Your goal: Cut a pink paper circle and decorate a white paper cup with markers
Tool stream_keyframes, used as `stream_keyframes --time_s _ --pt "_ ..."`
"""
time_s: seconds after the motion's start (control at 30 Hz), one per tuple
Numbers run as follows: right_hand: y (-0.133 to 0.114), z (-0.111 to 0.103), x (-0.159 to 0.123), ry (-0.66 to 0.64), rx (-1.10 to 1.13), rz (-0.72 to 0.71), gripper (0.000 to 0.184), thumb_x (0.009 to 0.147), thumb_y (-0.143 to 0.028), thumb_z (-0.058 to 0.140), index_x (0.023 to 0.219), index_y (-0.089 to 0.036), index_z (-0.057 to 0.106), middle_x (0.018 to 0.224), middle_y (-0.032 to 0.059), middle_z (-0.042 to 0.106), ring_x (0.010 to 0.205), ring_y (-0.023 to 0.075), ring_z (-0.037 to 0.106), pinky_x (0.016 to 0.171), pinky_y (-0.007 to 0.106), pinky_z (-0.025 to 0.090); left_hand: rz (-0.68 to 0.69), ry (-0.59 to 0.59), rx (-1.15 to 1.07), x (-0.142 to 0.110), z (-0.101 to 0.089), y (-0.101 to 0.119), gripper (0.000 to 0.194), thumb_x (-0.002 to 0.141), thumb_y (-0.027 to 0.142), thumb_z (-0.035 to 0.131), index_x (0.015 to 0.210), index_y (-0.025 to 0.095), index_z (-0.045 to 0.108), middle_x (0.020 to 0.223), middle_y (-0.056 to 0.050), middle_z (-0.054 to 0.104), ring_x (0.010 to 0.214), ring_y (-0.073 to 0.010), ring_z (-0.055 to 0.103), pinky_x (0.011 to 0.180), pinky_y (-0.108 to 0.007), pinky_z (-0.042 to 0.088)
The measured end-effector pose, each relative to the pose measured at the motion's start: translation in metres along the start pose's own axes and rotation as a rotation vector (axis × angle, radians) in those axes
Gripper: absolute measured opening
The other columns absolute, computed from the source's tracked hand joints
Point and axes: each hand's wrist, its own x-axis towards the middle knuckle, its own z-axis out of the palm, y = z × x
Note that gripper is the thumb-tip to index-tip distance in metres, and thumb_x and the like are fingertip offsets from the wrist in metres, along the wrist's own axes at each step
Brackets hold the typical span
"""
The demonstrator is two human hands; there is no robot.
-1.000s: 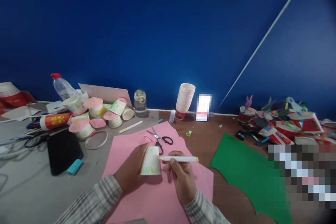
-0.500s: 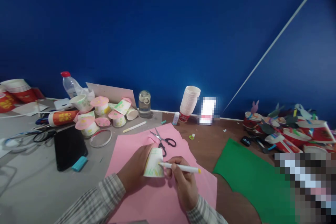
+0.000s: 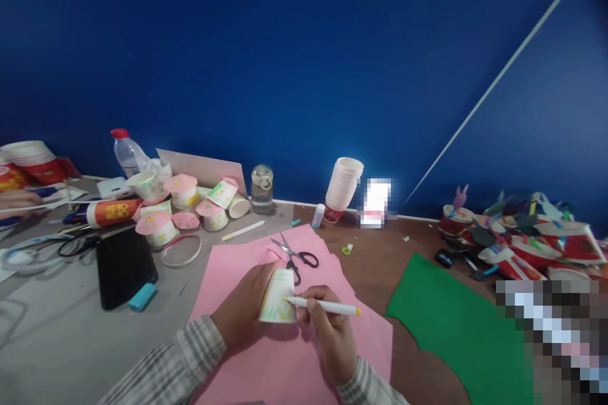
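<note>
My left hand (image 3: 246,304) is wrapped round a white paper cup (image 3: 279,291) with green and yellow drawing on it; the cup's wide rim faces down and toward me. In my right hand (image 3: 330,332) is a white marker pen (image 3: 327,306) with a yellow end, its tip touching the cup's side. Both hands are above pink paper (image 3: 266,370). Black-handled scissors (image 3: 295,254) lie partly spread on that paper, just behind the cup.
Decorated cups with pink tops (image 3: 156,223) stand at the left, near a black tablet (image 3: 126,269) and a glass jar (image 3: 262,188). A leaning stack of cups (image 3: 342,185) is at the back. Green paper (image 3: 451,323) and red cups (image 3: 536,247) lie right. Another person's hand (image 3: 21,201) shows far left.
The marker tip has shifted slightly left on the cup, and my right hand with it. Another person's hand has come into view at the far left.
</note>
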Motion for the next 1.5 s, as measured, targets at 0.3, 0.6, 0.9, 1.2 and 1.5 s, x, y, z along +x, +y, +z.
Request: stream_keyframes --time_s 0.3,0.6,0.9,1.2,1.5 --pt "0.003 0.000 0.002 -0.008 0.023 -0.028 0.015 0.070 -0.034 0.062 0.069 -0.020 0.065 0.043 -0.0021 0.058 0.037 0.0145 0.047 0.034 0.021 0.039 0.006 -0.011 0.019 -0.001 0.000 -0.001 0.067 0.072 0.027 0.064 0.127 0.027 0.026 0.110 -0.011 0.059 0.100 -0.0320 0.054 0.084 -0.049 0.051" --pt "-0.004 0.004 0.002 0.007 -0.005 -0.022 0.017 0.068 -0.037 0.063 0.067 -0.019 0.065 0.042 -0.0012 0.059 0.037 0.0150 0.047 0.033 0.021 0.039 -0.004 -0.019 0.025 -0.002 0.001 -0.002 0.067 0.073 0.028 0.063 0.128 0.026 0.023 0.109 -0.013 0.058 0.100 -0.0325 0.054 0.084 -0.051 0.050" --pt "0.009 -0.005 0.002 -0.004 0.034 0.021 0.016 0.069 -0.036 0.063 0.067 -0.021 0.064 0.042 -0.0030 0.057 0.036 0.0140 0.045 0.032 0.020 0.036 -0.025 -0.019 0.020 -0.003 0.003 -0.004 0.065 0.074 0.028 0.061 0.128 0.024 0.024 0.107 -0.012 0.059 0.098 -0.0313 0.054 0.084 -0.050 0.050" --pt "0.010 -0.005 0.002 -0.019 0.042 0.037 0.016 0.069 -0.036 0.064 0.068 -0.020 0.064 0.042 -0.0036 0.056 0.034 0.0126 0.043 0.030 0.020 0.035 -0.043 -0.024 0.035 -0.002 0.000 -0.001 0.066 0.074 0.030 0.060 0.128 0.023 0.024 0.108 -0.011 0.059 0.099 -0.0302 0.054 0.084 -0.047 0.051" --pt "0.005 -0.002 0.000 -0.017 0.013 0.019 0.018 0.069 -0.038 0.063 0.067 -0.020 0.064 0.042 -0.0031 0.056 0.035 0.0129 0.043 0.031 0.020 0.036 0.000 0.000 0.047 -0.001 0.001 -0.001 0.060 0.074 0.027 0.061 0.126 0.024 0.029 0.105 -0.010 0.061 0.095 -0.0298 0.056 0.083 -0.047 0.051"
